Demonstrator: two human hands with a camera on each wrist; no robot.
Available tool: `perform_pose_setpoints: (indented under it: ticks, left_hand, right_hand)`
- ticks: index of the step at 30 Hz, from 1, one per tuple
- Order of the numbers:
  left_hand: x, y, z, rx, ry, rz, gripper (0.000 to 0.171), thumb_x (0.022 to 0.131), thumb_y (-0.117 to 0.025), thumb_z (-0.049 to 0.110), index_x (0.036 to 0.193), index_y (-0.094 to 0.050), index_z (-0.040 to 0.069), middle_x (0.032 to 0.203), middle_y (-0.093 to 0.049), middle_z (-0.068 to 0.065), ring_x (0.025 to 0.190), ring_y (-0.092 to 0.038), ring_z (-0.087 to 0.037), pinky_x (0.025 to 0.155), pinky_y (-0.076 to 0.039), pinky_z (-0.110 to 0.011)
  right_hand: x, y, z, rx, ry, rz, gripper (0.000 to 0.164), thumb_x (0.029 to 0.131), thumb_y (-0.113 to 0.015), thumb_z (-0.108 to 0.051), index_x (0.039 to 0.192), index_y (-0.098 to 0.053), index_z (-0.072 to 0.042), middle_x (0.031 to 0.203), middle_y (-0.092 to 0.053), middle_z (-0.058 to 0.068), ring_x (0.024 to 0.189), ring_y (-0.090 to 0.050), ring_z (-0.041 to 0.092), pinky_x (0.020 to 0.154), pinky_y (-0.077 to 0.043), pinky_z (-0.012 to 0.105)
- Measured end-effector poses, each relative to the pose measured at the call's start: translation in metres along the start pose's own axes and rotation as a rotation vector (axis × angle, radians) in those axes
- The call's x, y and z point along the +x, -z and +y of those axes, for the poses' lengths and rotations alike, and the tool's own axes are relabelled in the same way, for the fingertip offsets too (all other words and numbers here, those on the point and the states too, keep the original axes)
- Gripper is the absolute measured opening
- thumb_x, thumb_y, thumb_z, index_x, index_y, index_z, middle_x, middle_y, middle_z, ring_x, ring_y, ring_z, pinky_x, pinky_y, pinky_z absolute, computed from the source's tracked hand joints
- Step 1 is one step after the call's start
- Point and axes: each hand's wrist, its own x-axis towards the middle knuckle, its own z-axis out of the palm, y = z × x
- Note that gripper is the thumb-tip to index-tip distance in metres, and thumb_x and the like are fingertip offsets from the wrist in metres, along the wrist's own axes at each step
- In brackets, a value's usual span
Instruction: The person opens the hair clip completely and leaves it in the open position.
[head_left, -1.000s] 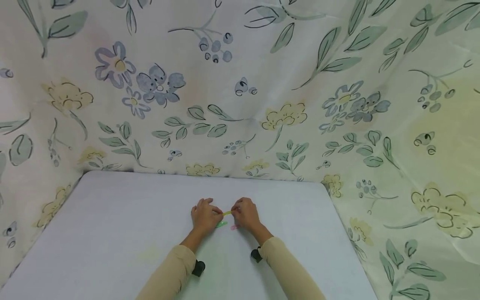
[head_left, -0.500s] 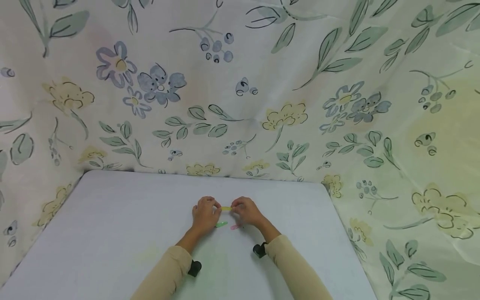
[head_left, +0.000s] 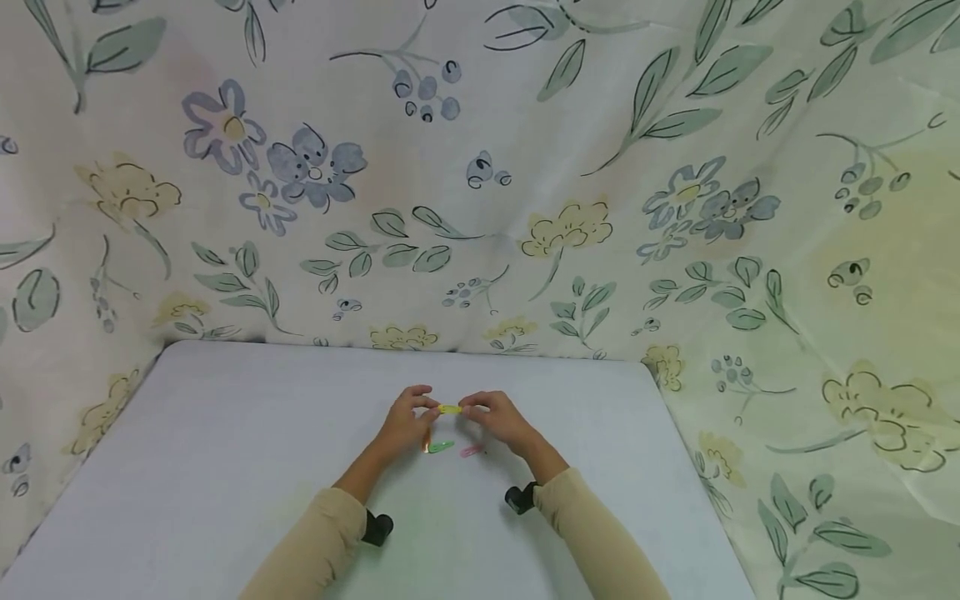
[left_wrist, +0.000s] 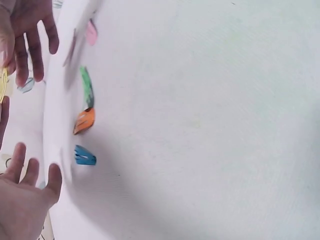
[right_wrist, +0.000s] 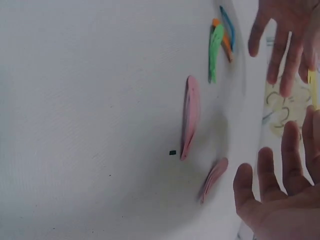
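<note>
Left hand (head_left: 402, 425) and right hand (head_left: 504, 419) each pinch one end of a yellow clip (head_left: 450, 409) between thumb and fingers, the other fingers spread loosely. I see the clip raised over the table, set crosswise between the hands — slim, bright, with thin lines along its length where the left wrist view catches it.

Beneath is a white table (head_left: 262, 433) with rounded far corners. Behind and to both sides hangs pale cloth (head_left: 442, 179), creased, printed with blue and yellow flowers and green leaves.

Nearer me than the yellow clip lie a green clip (head_left: 442, 447) and an orange clip (left_wrist: 85, 120), their ends meeting; whether they overlap I cannot tell. A blue clip (left_wrist: 85, 156) sits just beside the orange one. From the right wrist I get two pink clips (right_wrist: 191, 117), apart from each other, and a dark fleck (right_wrist: 172, 152) near the longer one. Both wrist views cut the yellow clip off at the frame edge — only my head view shows it whole between the fingertips.
</note>
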Motion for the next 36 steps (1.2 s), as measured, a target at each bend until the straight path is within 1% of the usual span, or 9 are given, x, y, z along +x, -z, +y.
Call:
perform_pose_setpoints:
  ticks: [3, 5, 6, 10, 13, 19, 25, 28, 36]
  left_hand:
    - [-0.0019, 0.0058, 0.0061, -0.1, 0.099, -0.054, 0.017, 0.096, -0.065, 0.015, 0.103, -0.073, 0.001, 0.144, -0.052, -0.012, 0.141, -0.035, -0.037, 0.112, -0.028, -0.059]
    - [-0.0016, 0.0084, 0.0066, -0.163, 0.145, -0.083, 0.02, 0.097, -0.064, 0.016, 0.104, -0.072, 0.0, 0.145, -0.052, -0.011, 0.142, -0.035, -0.036, 0.114, -0.027, -0.057]
    - [-0.0018, 0.0093, 0.0066, -0.191, 0.158, -0.097, 0.022, 0.098, -0.063, 0.017, 0.105, -0.071, -0.002, 0.145, -0.052, -0.012, 0.142, -0.035, -0.036, 0.115, -0.025, -0.057]
    - [-0.0017, 0.0102, 0.0055, -0.27, 0.177, -0.144, 0.028, 0.099, -0.06, 0.019, 0.11, -0.067, -0.006, 0.146, -0.051, -0.013, 0.141, -0.037, -0.034, 0.112, -0.033, -0.052]
    - [-0.0022, 0.0102, 0.004, -0.323, 0.199, -0.164, 0.029, 0.1, -0.059, 0.02, 0.114, -0.067, -0.004, 0.146, -0.052, -0.013, 0.137, -0.042, -0.032, 0.11, -0.036, -0.05]
    - [-0.0039, 0.0112, 0.0023, -0.408, 0.206, -0.21, 0.032, 0.102, -0.057, 0.019, 0.122, -0.064, -0.003, 0.146, -0.051, -0.015, 0.133, -0.046, -0.031, 0.109, -0.038, -0.051]
    - [-0.0039, 0.0116, 0.0035, -0.473, 0.176, -0.238, 0.031, 0.103, -0.054, 0.015, 0.125, -0.061, -0.006, 0.146, -0.05, -0.018, 0.132, -0.045, -0.031, 0.108, -0.038, -0.053]
    - [-0.0037, 0.0115, 0.0037, -0.491, 0.179, -0.244, 0.032, 0.103, -0.053, 0.014, 0.126, -0.059, -0.007, 0.147, -0.049, -0.018, 0.134, -0.044, -0.031, 0.11, -0.037, -0.052]
    - [-0.0033, 0.011, 0.0023, -0.491, 0.19, -0.242, 0.03, 0.103, -0.053, 0.014, 0.125, -0.061, -0.006, 0.147, -0.048, -0.017, 0.133, -0.045, -0.031, 0.109, -0.038, -0.052]
  right_hand:
    - [-0.0002, 0.0024, -0.0002, 0.105, -0.042, -0.025, 0.025, 0.1, -0.06, -0.021, 0.115, -0.072, -0.004, 0.121, -0.068, 0.006, 0.119, -0.058, 0.026, 0.103, -0.044, 0.046]
    - [-0.0006, 0.0038, -0.0009, 0.186, -0.066, -0.047, 0.029, 0.101, -0.059, -0.022, 0.119, -0.069, -0.002, 0.123, -0.067, 0.007, 0.119, -0.058, 0.03, 0.102, -0.047, 0.043]
    - [-0.0009, 0.0043, -0.0016, 0.215, -0.069, -0.057, 0.03, 0.102, -0.058, -0.022, 0.12, -0.068, -0.001, 0.124, -0.067, 0.008, 0.121, -0.058, 0.032, 0.102, -0.047, 0.041]
    - [-0.0019, 0.0058, -0.0029, 0.293, -0.071, -0.089, 0.034, 0.102, -0.058, -0.022, 0.123, -0.065, 0.003, 0.128, -0.065, 0.01, 0.127, -0.053, 0.036, 0.105, -0.045, 0.041]
    - [-0.0016, 0.0057, -0.0031, 0.333, -0.063, -0.107, 0.033, 0.102, -0.058, -0.02, 0.122, -0.064, 0.006, 0.127, -0.065, 0.011, 0.128, -0.051, 0.038, 0.106, -0.043, 0.042]
    - [-0.0019, 0.0056, -0.0053, 0.364, -0.066, -0.125, 0.033, 0.102, -0.058, -0.019, 0.122, -0.063, 0.007, 0.128, -0.065, 0.012, 0.13, -0.05, 0.038, 0.107, -0.043, 0.043]
    - [-0.0041, 0.0071, -0.0094, 0.393, -0.074, -0.123, 0.035, 0.102, -0.058, -0.019, 0.125, -0.061, 0.006, 0.129, -0.064, 0.013, 0.131, -0.049, 0.039, 0.108, -0.042, 0.042]
    - [-0.0033, 0.0072, -0.0087, 0.402, -0.076, -0.12, 0.035, 0.101, -0.058, -0.019, 0.126, -0.061, 0.006, 0.128, -0.064, 0.012, 0.132, -0.049, 0.039, 0.108, -0.042, 0.042]
    - [-0.0029, 0.0068, -0.0079, 0.404, -0.063, -0.12, 0.034, 0.102, -0.058, -0.019, 0.124, -0.062, 0.007, 0.128, -0.064, 0.013, 0.131, -0.049, 0.04, 0.108, -0.041, 0.044]
